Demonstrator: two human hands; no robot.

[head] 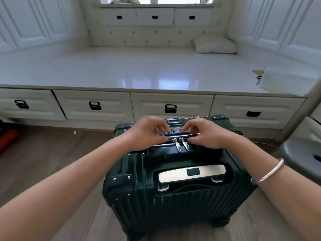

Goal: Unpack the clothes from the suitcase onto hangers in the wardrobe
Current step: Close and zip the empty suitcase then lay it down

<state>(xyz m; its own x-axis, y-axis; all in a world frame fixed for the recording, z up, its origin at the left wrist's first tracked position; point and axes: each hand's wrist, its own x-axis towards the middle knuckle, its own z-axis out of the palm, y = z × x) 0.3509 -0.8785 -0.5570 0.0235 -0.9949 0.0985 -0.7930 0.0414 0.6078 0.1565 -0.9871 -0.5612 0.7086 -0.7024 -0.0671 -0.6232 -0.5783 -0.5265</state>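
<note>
A dark green hard-shell suitcase (173,197) stands upright and closed on the wooden floor right below me. Its silver pull handle (192,173) lies flat in the top. Two silver zipper pulls (181,144) sit side by side at the combination lock (174,131). My left hand (147,131) and my right hand (203,133) rest on the suitcase top on either side of the lock, fingers curled down onto the lock area and thumbs against the edge beside the zipper pulls. No clothes or hangers show.
A white raised platform (139,72) with drawers (93,105) runs across just behind the suitcase. White panelled wardrobe doors (31,23) stand at left and at right (281,23). A pillow (215,44) lies at the back right, a grey stool (298,153) at right, something red (7,138) at left.
</note>
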